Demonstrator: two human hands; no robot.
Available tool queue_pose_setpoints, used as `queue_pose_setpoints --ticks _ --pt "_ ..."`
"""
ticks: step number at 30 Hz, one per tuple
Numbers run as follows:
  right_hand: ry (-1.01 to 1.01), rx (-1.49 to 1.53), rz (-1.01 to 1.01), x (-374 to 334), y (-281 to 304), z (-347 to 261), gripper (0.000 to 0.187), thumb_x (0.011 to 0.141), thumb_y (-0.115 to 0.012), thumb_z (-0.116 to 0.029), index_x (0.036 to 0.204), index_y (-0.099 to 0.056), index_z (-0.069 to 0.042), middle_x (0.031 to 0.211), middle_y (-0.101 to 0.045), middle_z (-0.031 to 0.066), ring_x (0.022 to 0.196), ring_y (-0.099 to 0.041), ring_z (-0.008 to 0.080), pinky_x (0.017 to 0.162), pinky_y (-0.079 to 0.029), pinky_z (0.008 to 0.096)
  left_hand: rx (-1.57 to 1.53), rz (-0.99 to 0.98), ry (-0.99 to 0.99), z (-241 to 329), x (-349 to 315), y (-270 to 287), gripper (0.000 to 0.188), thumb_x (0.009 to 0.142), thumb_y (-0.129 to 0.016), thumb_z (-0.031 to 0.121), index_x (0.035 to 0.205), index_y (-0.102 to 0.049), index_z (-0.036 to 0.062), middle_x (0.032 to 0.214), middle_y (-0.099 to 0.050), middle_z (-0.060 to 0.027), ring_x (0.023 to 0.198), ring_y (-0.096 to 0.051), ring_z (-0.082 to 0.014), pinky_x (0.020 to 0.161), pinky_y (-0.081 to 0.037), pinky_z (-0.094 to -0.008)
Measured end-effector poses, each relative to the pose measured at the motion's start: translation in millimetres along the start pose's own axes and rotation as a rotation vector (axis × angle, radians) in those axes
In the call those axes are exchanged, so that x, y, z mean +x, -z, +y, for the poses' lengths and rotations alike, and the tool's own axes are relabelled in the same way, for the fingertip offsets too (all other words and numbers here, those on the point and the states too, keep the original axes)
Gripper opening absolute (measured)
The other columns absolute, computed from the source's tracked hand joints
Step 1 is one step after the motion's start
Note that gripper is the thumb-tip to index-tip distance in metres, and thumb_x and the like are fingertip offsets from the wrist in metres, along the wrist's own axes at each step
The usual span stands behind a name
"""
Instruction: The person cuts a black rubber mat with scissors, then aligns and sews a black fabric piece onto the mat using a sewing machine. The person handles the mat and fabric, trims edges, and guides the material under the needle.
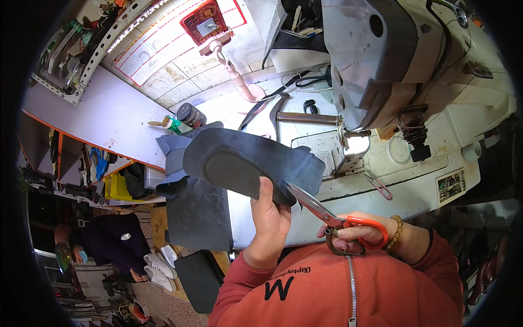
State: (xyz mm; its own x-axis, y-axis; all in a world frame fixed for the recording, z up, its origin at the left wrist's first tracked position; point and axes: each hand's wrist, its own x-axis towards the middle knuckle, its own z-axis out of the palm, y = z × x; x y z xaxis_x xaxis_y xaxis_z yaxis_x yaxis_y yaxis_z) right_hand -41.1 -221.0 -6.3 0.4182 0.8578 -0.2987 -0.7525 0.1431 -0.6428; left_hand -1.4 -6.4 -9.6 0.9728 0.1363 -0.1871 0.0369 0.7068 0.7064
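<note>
My left hand (269, 222) grips a dark blue-grey shoe sole (234, 168), thumb on its face and fingers behind. A wide band of dark sheet material stands around the sole's edge and flares out at both ends. In my right hand (373, 233) is a pair of scissors (316, 206), with one red handle loop and one dark loop around my fingers. The blades meet the sheet at the right end of the sole; whether they are parted there is hard to make out.
A sewing machine (376, 65) takes up the right of the white table. Behind the sole lie a hammer (305, 117), a dark jar (190, 115) and a pink phone stand (239, 82). Small pink-handled snips (378, 185) rest near the front edge. A black sheet (199, 215) hangs at left.
</note>
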Motion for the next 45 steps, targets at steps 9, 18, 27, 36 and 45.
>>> queue_pose_setpoints --ticks 9,18,27,36,45 --pt "0.026 -0.052 0.015 2.3 -1.3 -0.5 0.042 0.095 -0.054 -0.031 0.123 -0.048 0.000 0.071 -0.049 0.0005 0.057 -0.045 0.0074 0.048 -0.035 0.0211 -0.062 0.010 0.105 6.6 -1.8 -5.7 0.042 0.093 -0.059 0.030 0.126 -0.047 0.0073 0.117 -0.056 -0.0045 0.106 -0.057 -0.0214 0.091 -0.049 -0.0378" --pt "0.027 -0.092 0.075 2.3 -5.6 0.0 0.035 0.096 -0.054 -0.028 0.118 -0.051 -0.001 0.067 -0.047 0.0002 0.052 -0.042 0.0073 0.045 -0.034 0.0221 -0.016 0.044 0.209 9.0 -3.1 -5.6 0.039 0.092 -0.058 0.040 0.119 -0.053 0.0121 0.109 -0.061 -0.0004 0.102 -0.059 -0.0174 0.090 -0.048 -0.0357" --pt "0.039 -0.235 0.103 0.0 -10.2 -1.6 0.033 0.097 -0.052 -0.030 0.117 -0.051 -0.003 0.066 -0.046 -0.0014 0.052 -0.039 0.0060 0.046 -0.034 0.0219 -0.021 -0.027 0.093 7.6 -4.2 -7.1 0.039 0.093 -0.058 0.035 0.121 -0.050 0.0078 0.113 -0.059 -0.0034 0.101 -0.060 -0.0193 0.088 -0.050 -0.0346" --pt "0.057 -0.171 0.078 2.1 -8.0 4.9 0.032 0.097 -0.051 -0.029 0.117 -0.050 -0.004 0.066 -0.046 -0.0018 0.053 -0.038 0.0065 0.047 -0.034 0.0217 0.011 0.011 0.064 5.8 -5.7 -8.5 0.038 0.092 -0.059 0.038 0.119 -0.054 0.0114 0.110 -0.061 -0.0004 0.099 -0.061 -0.0161 0.085 -0.050 -0.0313" --pt "0.085 -0.207 0.112 1.7 -8.0 7.3 0.032 0.096 -0.054 -0.030 0.113 -0.054 -0.002 0.063 -0.046 -0.0015 0.050 -0.039 0.0065 0.045 -0.033 0.0227 -0.006 0.014 0.138 8.2 -6.1 -7.3 0.037 0.092 -0.059 0.037 0.119 -0.053 0.0109 0.109 -0.061 -0.0003 0.099 -0.060 -0.0165 0.086 -0.050 -0.0327"
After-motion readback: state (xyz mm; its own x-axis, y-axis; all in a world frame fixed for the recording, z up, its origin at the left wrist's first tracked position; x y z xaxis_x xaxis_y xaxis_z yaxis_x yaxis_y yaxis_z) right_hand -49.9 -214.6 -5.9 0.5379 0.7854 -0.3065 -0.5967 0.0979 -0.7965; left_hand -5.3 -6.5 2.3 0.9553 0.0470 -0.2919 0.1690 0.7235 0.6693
